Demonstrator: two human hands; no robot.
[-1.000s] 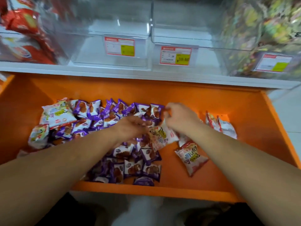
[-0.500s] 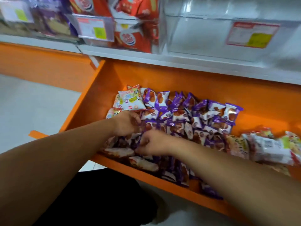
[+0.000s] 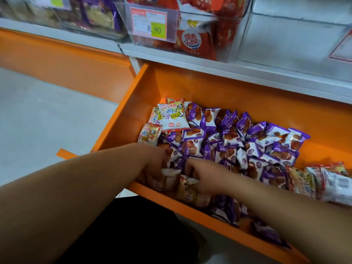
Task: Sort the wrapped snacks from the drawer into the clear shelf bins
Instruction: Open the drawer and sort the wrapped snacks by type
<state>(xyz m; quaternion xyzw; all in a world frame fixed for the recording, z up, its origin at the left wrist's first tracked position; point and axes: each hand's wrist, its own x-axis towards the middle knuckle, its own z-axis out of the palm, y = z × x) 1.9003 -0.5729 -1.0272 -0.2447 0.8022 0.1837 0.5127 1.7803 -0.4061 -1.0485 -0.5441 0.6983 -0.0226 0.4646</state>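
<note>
Head view, looking down: wide orange drawer (image 3: 228, 96) stands open under a white shelf (image 3: 247, 73). Inside, a big heap of small purple-and-white wrapped snacks (image 3: 230, 143) fills the middle, from back wall to near rim. Far-left corner: a few white-yellow-red snack packets (image 3: 172, 117), one lying flat on top of the others. Right end: red-and-white packets (image 3: 333, 183) w/ a barcode showing, blurred. Both bare forearms reach in from the bottom edge, hands close together at the near-left part of the drawer. Left hand (image 3: 154, 164) is palm-down w/ fingers sunk among the wrappers, touching a white one; can't tell if it grips anything. Right hand (image 3: 204, 181) has fingers curled down round a pale orange-white wrapped packet (image 3: 187, 187) just inside the near rim, index finger stretched twd the left hand. On the shelf above: clear plastic bin (image 3: 245, 25) holding red snack bags, w/ a price label (image 3: 150, 23) reading 8.80 on its front. To its left, another clear bin (image 3: 95, 18) w/ purple-and-yellow packs. Grey floor (image 3: 47, 121) at left
</note>
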